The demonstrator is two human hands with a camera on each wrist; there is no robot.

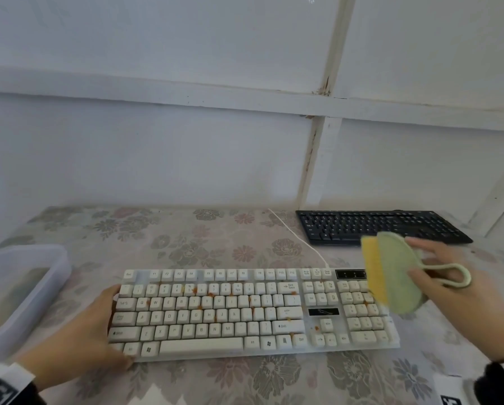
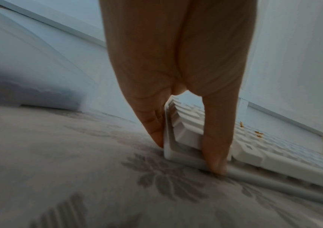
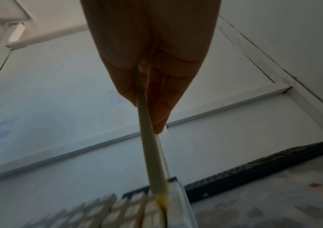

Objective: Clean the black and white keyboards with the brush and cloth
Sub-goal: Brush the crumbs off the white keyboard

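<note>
A white keyboard (image 1: 215, 314) dotted with orange-brown crumbs lies across the middle of the floral table. My left hand (image 1: 115, 325) grips its left end, with the thumb on the front edge and the fingers (image 2: 156, 132) along the side. My right hand (image 1: 437, 276) holds a brush (image 1: 396, 276) with a green body, yellow bristles and a loop handle, raised just over the number pad. In the right wrist view the brush handle (image 3: 151, 154) runs out between my fingers (image 3: 162, 111) toward the white keyboard (image 3: 117, 212). A black keyboard (image 1: 376, 226) sits at the back right by the wall.
A translucent plastic tub (image 1: 61, 258) stands at the left table edge with something dark and blurred inside. The white keyboard's cable (image 1: 300, 238) trails back toward the wall. A white panelled wall (image 1: 186, 156) closes off the table's far side.
</note>
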